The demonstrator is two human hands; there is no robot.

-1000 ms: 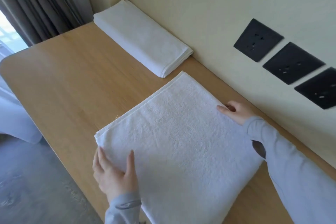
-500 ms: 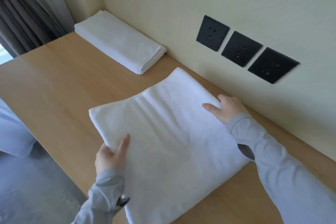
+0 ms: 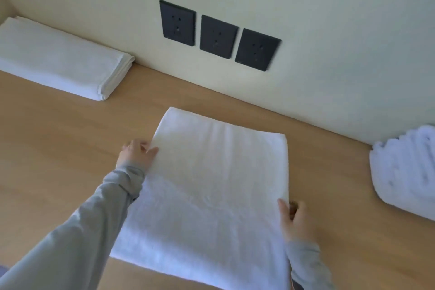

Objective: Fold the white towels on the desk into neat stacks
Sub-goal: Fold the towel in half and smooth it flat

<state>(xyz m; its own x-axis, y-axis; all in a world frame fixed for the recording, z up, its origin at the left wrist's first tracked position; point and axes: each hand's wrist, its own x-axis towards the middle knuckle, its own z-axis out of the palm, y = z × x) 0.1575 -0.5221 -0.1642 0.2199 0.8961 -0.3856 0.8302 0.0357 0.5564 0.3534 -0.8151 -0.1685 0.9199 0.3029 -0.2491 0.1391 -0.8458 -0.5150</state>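
Note:
A white towel (image 3: 211,186), folded into a broad rectangle, lies flat on the wooden desk (image 3: 70,148) in the middle of the view. My left hand (image 3: 137,154) grips its left edge near the far corner, thumb on top. My right hand (image 3: 295,221) grips its right edge, fingers curled under the cloth. A neatly folded white towel (image 3: 61,59) lies against the wall at the far left. A crumpled white towel (image 3: 407,172) sits at the right edge of the desk.
The cream wall (image 3: 329,30) rises right behind the desk, with three black socket plates (image 3: 219,35) on it. Bare wood runs along the left and the front right of the desk.
The view has swung to the right, bringing the crumpled towel into sight. My hands have shifted from the towel's near and far corners to its left and right edges.

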